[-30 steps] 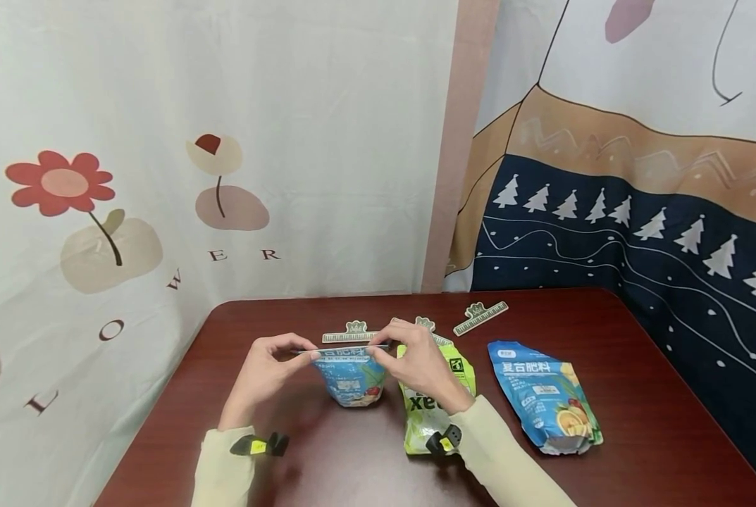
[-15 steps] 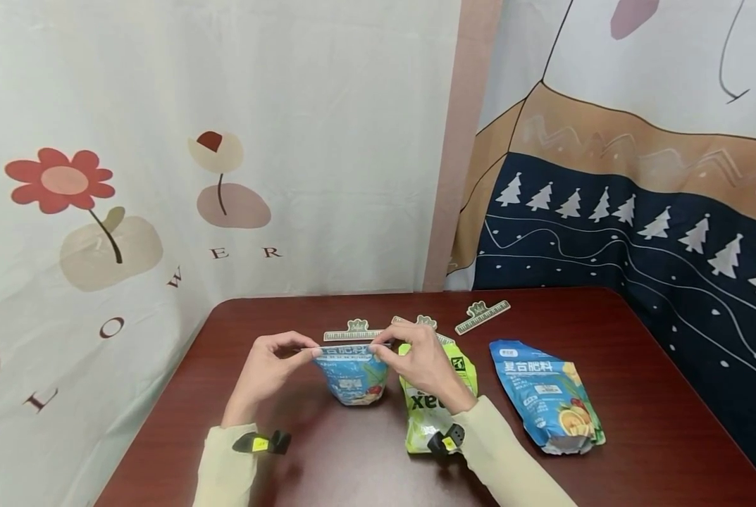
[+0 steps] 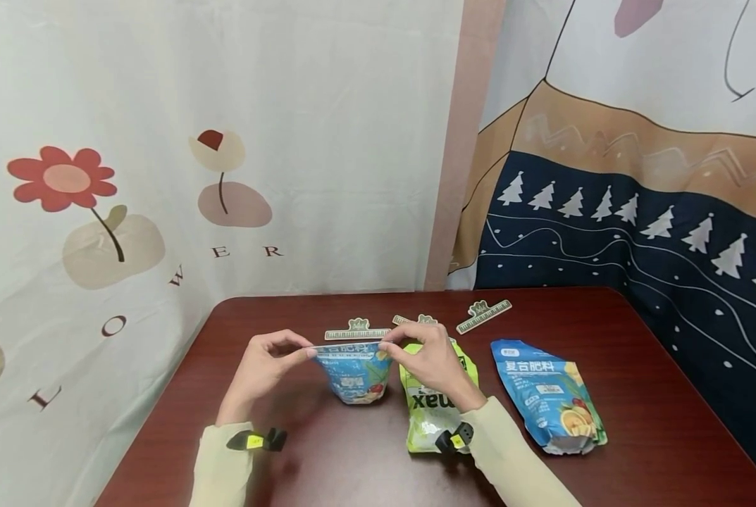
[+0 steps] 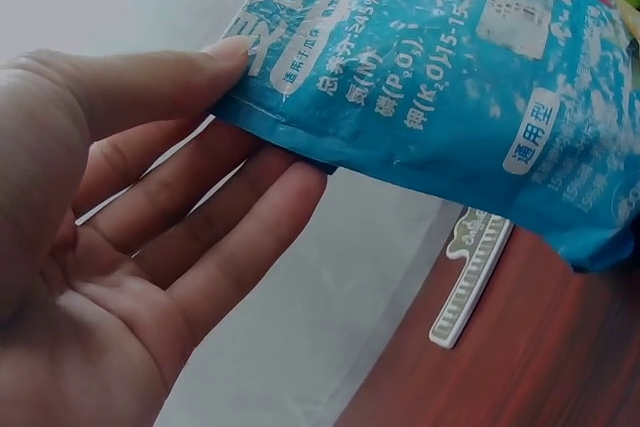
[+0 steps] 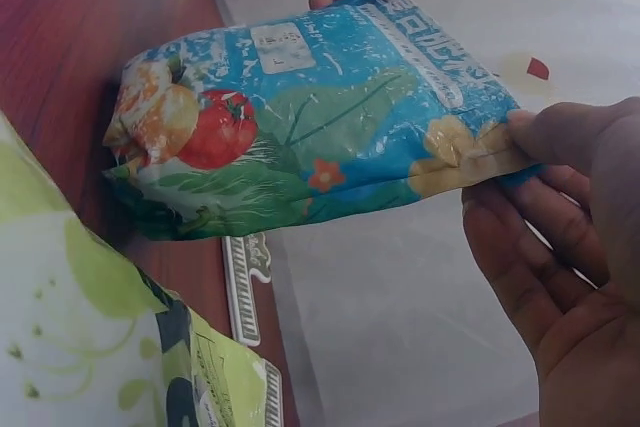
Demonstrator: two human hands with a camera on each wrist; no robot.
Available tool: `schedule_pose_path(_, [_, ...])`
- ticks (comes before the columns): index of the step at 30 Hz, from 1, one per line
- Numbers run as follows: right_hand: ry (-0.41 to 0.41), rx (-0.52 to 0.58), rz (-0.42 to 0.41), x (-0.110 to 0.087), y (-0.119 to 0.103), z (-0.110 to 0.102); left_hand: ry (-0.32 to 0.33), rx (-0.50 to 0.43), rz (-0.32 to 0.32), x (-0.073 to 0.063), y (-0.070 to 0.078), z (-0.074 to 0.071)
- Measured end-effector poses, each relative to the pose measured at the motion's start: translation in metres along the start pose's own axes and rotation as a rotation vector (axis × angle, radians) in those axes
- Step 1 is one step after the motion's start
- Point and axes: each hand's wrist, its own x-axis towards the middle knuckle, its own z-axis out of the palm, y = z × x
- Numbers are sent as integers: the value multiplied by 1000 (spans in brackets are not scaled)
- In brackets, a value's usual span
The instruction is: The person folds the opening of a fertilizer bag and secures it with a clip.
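Observation:
A blue fertilizer bag (image 3: pixel 354 377) with a fruit and vegetable print stands near the middle of the table. My left hand (image 3: pixel 260 373) pinches its upper left corner between thumb and fingers; in the left wrist view the thumb (image 4: pixel 190 82) lies on the printed front. At the upper right corner, my right hand (image 3: pixel 431 360) pinches the bag, its thumb (image 5: pixel 560 132) on the front and fingers behind. Between them the top edge is drawn straight. Beneath the right hand and wrist lies a green bag (image 3: pixel 425 428), partly covered by them.
Another blue fertilizer bag (image 3: pixel 545 398) lies to the right on the dark red table (image 3: pixel 339 458). Toward the back are a ruler-patterned clip (image 3: pixel 356 334), a second clip (image 3: pixel 406 320) partly behind the right hand, and a third clip (image 3: pixel 482 317). Printed curtains (image 3: pixel 346 155) hang behind.
My hands have moved slightly apart along the top edge, the right one shifting right to the corner. Both still pinch the blue bag, which has barely moved.

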Motion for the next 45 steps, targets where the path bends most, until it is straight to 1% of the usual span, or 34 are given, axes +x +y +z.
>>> schedule_pose_path(5, [4, 10, -39, 0, 1, 0, 21, -23, -2, 0, -2, 0])
schedule_pose_path(9, [15, 14, -47, -1, 2, 1, 30, -29, -22, 1, -2, -1])
schedule_pose_path(14, [6, 42, 2, -4, 4, 2, 35, -24, -47, 1, -2, 0])
schedule_pose_path(18, [-14, 92, 66, -7, 5, 3, 8, -38, -47, 0, -4, -1])
schedule_pose_path(21, [-12, 113, 88, -9, 6, 2, -28, -96, -26, 0, -6, -2])
schedule_pose_path(24, [-6, 122, 98, -9, 6, 2, -44, -175, -6, 1, -9, -2])
schedule_pose_path(26, [-3, 128, 109, -10, 6, 2, -39, -219, -7, 2, -10, -2])
schedule_pose_path(29, [-5, 137, 130, -10, 6, 3, -19, -241, -24, 4, -11, -1])
schedule_pose_path(33, [-2, 143, 139, -11, 7, 3, -6, -202, -67, 7, -11, 1])
schedule_pose_path(35, [0, 146, 133, -11, 7, 3, -8, -173, -79, 10, -11, 2])
schedule_pose_path(41, [-7, 155, 120, -11, 6, 4, -18, -62, -104, 21, -18, 4])
schedule_pose_path(45, [-5, 149, 118, -11, 6, 4, -40, 0, -111, 30, -23, 8])
